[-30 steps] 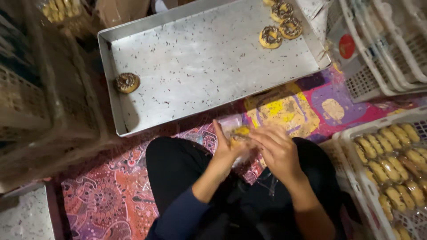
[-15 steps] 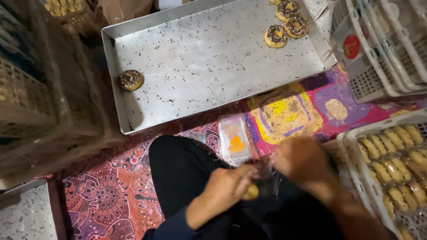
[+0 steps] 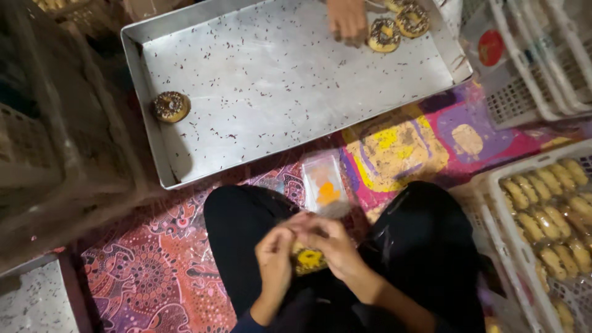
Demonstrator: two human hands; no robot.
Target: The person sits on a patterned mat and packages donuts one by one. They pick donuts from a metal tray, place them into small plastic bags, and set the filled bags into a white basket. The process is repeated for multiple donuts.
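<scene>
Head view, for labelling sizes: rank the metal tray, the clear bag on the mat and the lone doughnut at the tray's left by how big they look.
1. metal tray, by far the largest
2. clear bag
3. lone doughnut, though it lies farther from the camera than the bag

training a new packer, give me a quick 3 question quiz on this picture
1. True or false: the tray is packed full of doughnuts.
2. Both hands, left hand and right hand, hold what? A) doughnut in a clear bag B) knife C) crate
3. Whose hand reaches to the doughnuts at the tray's far end?

Key: 1 false, mostly bare; 2 A, the bagged doughnut; 3 another person's.
</scene>
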